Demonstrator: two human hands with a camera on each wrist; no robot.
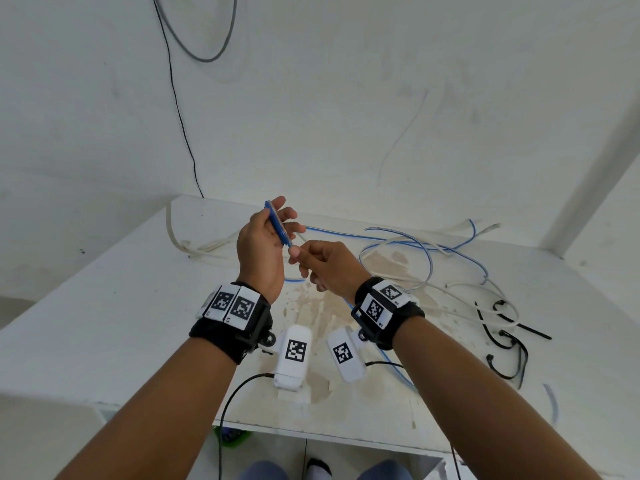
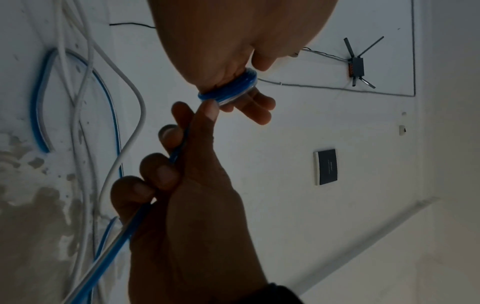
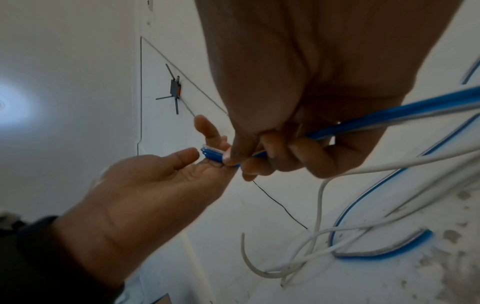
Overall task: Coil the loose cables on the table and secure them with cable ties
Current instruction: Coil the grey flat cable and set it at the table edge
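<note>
A blue cable is wound in a small tight coil (image 1: 278, 224) round the straight fingers of my raised left hand (image 1: 265, 237), above the table's back middle. The thumb presses on the coil (image 2: 228, 88). My right hand (image 1: 302, 253) pinches the same blue cable (image 3: 389, 117) just below the coil (image 3: 213, 154) between thumb and forefinger; the other fingers curl round the strand. The rest of the blue cable (image 1: 419, 242) trails off in loose loops on the white table (image 1: 104, 323) to the right.
Loose white cables (image 1: 485, 289) tangle with the blue loops at right; another white cable (image 1: 183, 242) lies back left. Several black cable ties (image 1: 504, 341) lie near the right edge. A brown stain (image 1: 318, 306) marks the middle. A wall rises behind the table.
</note>
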